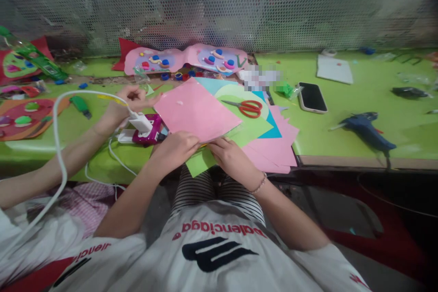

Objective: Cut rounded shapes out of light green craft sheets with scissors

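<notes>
A pink sheet (198,112) lies tilted like a diamond over green and blue papers. My left hand (179,148) has its fingers pressed together at the sheet's lower left edge. At the lower right edge, my right hand (231,155) curls its fingers against the papers, with the thumb hidden. Both hands hold the near edges, close to each other. Red-handled scissors (249,108) rest on the light green paper (251,130), right of the pink sheet. More pink sheets (277,146) spread out beneath at the right.
Another person's hand (132,98) reaches in at the left, beside a purple power strip (150,130) and white cable (56,132). A phone (312,97) and blue glue gun (369,130) lie at right. Decorated pink cutouts (186,57) and a green bottle (41,61) are behind.
</notes>
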### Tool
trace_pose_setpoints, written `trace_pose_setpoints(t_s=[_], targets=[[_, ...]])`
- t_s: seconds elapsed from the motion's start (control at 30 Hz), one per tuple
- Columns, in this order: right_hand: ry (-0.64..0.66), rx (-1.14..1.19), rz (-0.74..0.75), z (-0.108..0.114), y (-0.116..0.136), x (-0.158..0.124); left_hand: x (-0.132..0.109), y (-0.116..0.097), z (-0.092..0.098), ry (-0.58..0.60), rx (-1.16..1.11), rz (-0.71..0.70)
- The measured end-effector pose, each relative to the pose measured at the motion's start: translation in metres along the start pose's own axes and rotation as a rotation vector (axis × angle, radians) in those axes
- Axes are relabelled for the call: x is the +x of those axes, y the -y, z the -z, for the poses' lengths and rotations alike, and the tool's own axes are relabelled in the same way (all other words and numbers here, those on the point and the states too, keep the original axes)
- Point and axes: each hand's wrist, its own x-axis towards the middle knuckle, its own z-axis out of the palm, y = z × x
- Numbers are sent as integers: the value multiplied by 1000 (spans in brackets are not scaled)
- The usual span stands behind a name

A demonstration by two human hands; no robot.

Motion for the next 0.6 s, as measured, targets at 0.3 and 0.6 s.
trace_pose_setpoints(t_s=[0.3, 0.6], targets=[[-38, -30, 8, -2, 0, 2, -2, -2, 2, -64, 22, 19], [51, -45, 61, 9, -16, 22, 2, 2, 8, -36, -37, -2]])
